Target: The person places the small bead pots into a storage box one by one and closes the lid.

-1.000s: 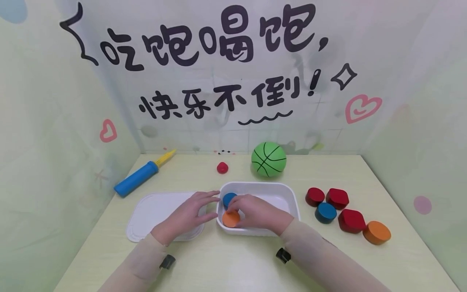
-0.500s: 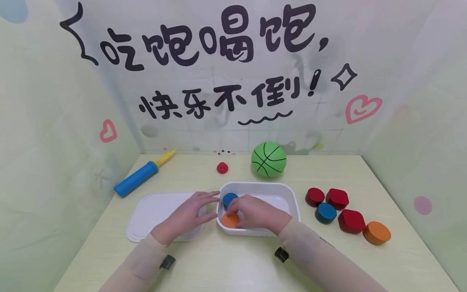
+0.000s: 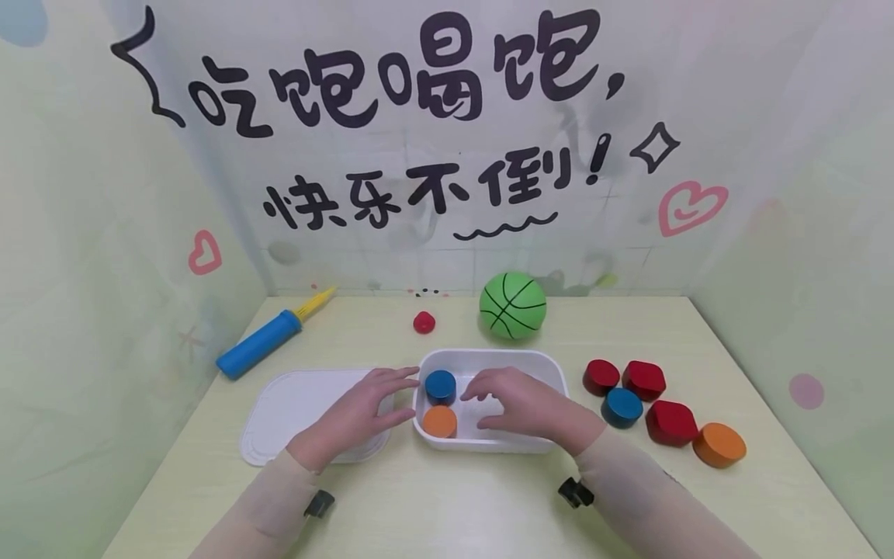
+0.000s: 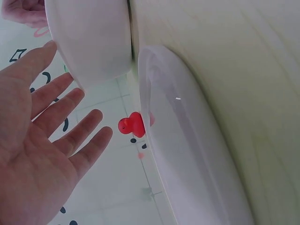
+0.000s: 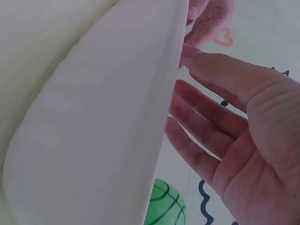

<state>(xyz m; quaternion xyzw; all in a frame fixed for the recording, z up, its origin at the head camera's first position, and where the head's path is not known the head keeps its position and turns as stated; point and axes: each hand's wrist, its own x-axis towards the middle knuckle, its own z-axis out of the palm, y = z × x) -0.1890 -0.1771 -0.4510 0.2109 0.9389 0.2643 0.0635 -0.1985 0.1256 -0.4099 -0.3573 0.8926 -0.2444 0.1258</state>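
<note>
A white rectangular tub (image 3: 497, 446) stands mid-table. In its left end sit a blue round block (image 3: 440, 385) and, nearer the front, an orange round block (image 3: 439, 421). My right hand (image 3: 520, 400) is over the tub's middle, fingers loosely bent and holding nothing, just right of those blocks. At the tub's left end, my left hand (image 3: 359, 411) spreads its fingers, tips right at the rim; it overlaps a flat white lid (image 3: 293, 411) lying on the table. In the left wrist view, the left palm (image 4: 37, 150) shows bare.
Right of the tub lie several blocks: red ones (image 3: 672, 423), a blue one (image 3: 622, 407) and an orange one (image 3: 719, 445). Behind the tub are a green ball (image 3: 513, 305) and a small red toy duck (image 4: 133, 124). A blue pump (image 3: 260, 344) with a yellow tip lies back left.
My right hand has let go of the orange block and moved right, away from it. The orange block stays in the tub's front left corner. My left hand keeps its place.
</note>
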